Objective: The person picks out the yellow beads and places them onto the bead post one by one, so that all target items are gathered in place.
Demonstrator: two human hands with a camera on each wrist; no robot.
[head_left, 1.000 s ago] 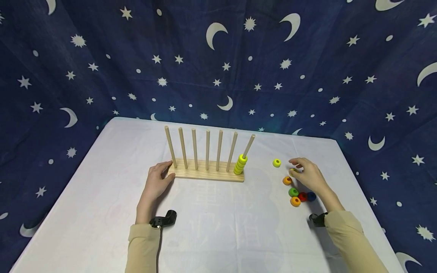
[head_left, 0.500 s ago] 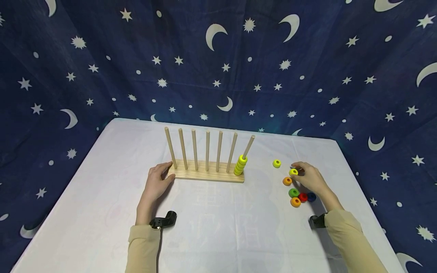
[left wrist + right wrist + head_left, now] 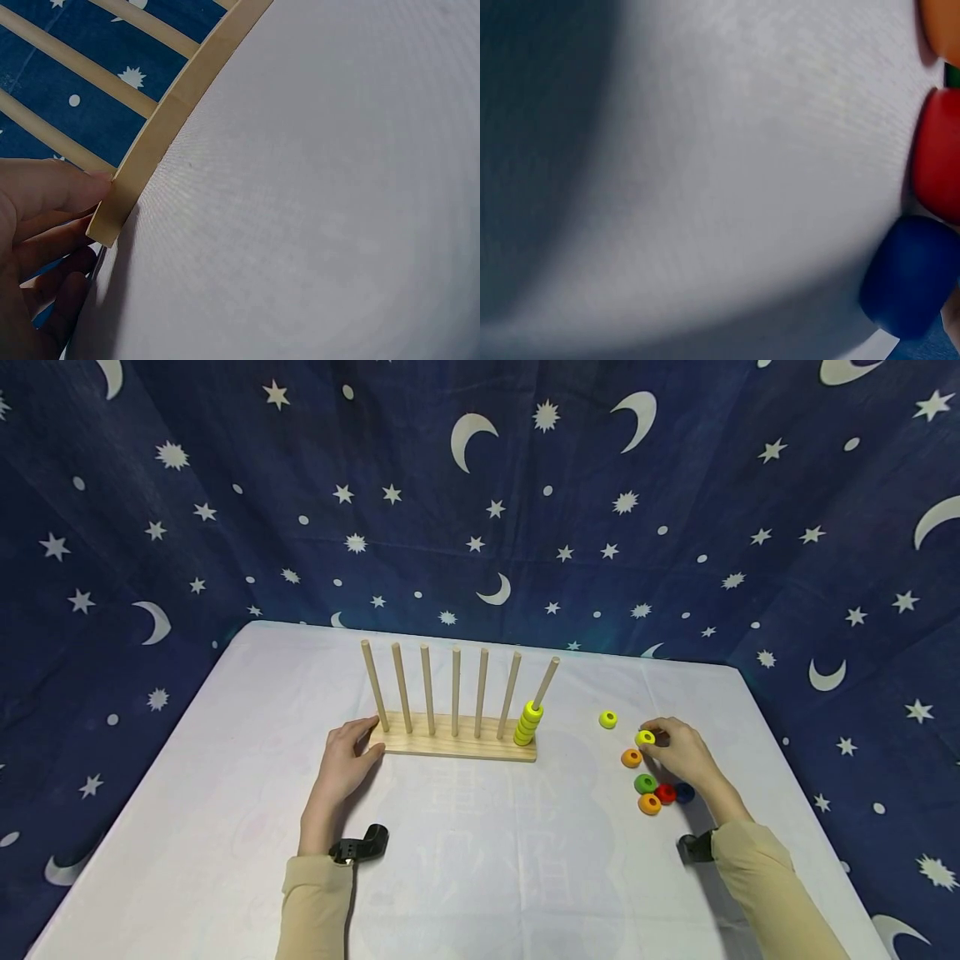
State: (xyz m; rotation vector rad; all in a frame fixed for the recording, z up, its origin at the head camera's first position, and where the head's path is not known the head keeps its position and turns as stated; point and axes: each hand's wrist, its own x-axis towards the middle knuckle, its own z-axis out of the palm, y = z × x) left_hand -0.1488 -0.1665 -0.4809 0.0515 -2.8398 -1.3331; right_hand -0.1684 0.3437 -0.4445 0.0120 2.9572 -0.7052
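Note:
A wooden peg stand has a row of upright pegs, with several yellow beads stacked on the rightmost one. My left hand grips the stand's left end between thumb and fingers. In the left wrist view, the thumb lies against the wooden base. Off to the right, my right hand pinches a yellow bead low over the table. An orange bead lies just in front of that bead, and another yellow bead lies to its left.
Nearer the right wrist, a green bead, a red bead, a blue bead and a second orange bead lie clustered on the white tablecloth. A dark blue star-and-moon cloth hangs behind the table.
My right hand has lowered slightly and its fingers have closed around the yellow bead they were hovering over. The left hand and the peg stand have stayed put.

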